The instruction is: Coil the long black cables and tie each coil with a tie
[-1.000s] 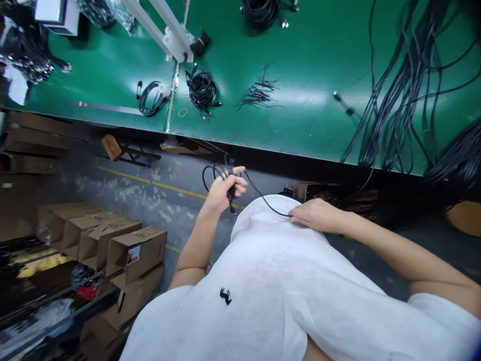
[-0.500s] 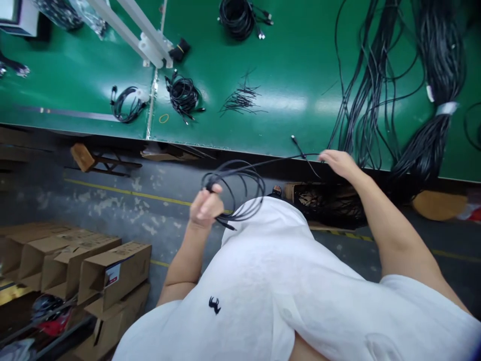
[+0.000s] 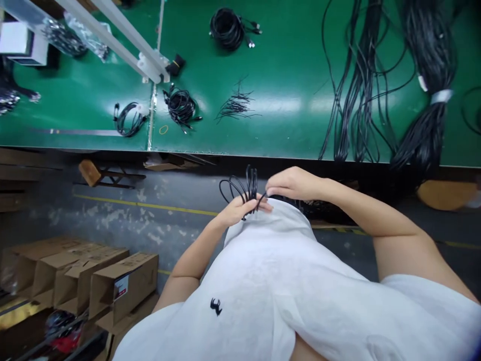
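A looped black cable (image 3: 251, 181) is gripped in my left hand (image 3: 240, 209), its coils standing up above the fingers in front of my white shirt. My right hand (image 3: 291, 183) is close beside it, fingers pinched on the cable's running length. Where the cable's free end lies is hidden by my hands. Beyond them on the green bench (image 3: 285, 135) lies a scatter of short black ties (image 3: 237, 106). Coiled black cables (image 3: 181, 106) lie left of the ties, and another coil (image 3: 227, 30) sits farther back.
Long cable bundles (image 3: 370, 90) and a thick tied bundle (image 3: 432, 60) hang over the bench edge at right. White posts (image 3: 124, 37) rise at left. Below stand a wooden stool (image 3: 89, 173) and open cardboard boxes (image 3: 124, 286). A round stool seat (image 3: 447, 199) is at right.
My right hand has come left from the bench edge to my left hand, bringing the cable's length in. My left hand has shifted right, and the coils have turned upright.
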